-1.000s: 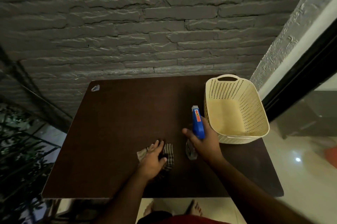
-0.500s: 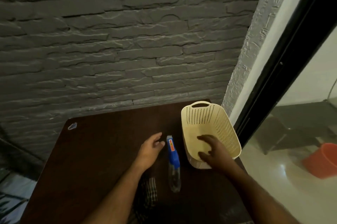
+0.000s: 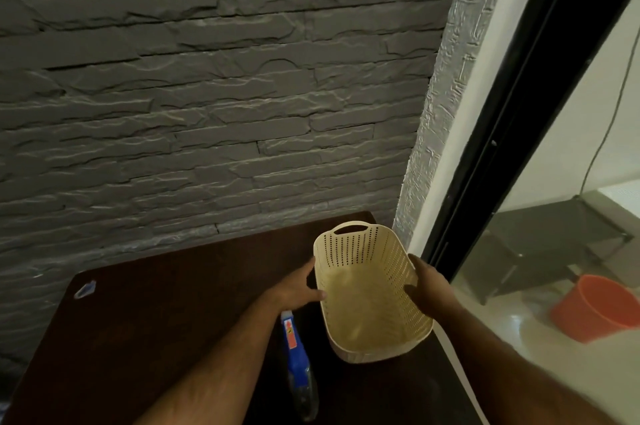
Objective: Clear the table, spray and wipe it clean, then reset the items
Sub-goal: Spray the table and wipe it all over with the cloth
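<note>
Head view: I see left grip (image 3: 298, 287) and right grip (image 3: 424, 284) each curled on a side rim of the basket (image 3: 367, 293), on the table (image 3: 180, 313), sprayer (image 3: 294, 352) lying beside.

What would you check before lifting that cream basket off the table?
1. Left hand holds the left rim of the cream perforated plastic basket: ok.
2. Right hand holds the right rim: ok.
3. Basket holds nothing: ok.
4. Blue-topped clear spray bottle lies clear of the basket on the dark brown table: ok.
5. Firmness of the grip: cannot tell.
6. Small clear scrap near the table's far left corner: not ok, not yet cleared.
</note>
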The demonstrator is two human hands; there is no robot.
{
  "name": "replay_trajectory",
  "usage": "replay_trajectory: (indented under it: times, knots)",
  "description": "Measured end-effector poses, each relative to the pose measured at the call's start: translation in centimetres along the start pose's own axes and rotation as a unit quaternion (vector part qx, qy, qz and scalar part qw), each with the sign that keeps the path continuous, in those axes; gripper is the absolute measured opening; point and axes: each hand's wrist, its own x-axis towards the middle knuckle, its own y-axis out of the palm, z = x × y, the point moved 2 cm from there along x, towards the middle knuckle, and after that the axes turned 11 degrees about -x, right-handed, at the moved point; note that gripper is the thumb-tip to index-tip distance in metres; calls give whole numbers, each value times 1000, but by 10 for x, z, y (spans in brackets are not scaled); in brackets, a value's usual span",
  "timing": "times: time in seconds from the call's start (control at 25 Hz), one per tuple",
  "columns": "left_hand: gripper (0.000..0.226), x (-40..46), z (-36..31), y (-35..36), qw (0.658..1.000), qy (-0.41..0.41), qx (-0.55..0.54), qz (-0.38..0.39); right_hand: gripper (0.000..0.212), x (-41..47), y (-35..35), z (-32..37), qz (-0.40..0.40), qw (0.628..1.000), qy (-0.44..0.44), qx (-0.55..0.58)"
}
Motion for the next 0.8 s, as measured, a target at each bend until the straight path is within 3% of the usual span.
replay_trajectory:
  times: [0.24,0.4,0.56,0.8]
  knots:
    - [106,15,13,11,999,-42,-2,10,57,5,16,-6,-1,995,42,85]
    - [98,15,12,8,998,-14,-43,-41,54,6,15,-2,-1,993,49,112]
    - [87,1,8,-32,985,64,-68,-146,43,11,-12,43,-27,992,-20,119]
    - [67,-69,37,-127,941,89,-163,-284,43,16,-34,173,11,983,-149,109]
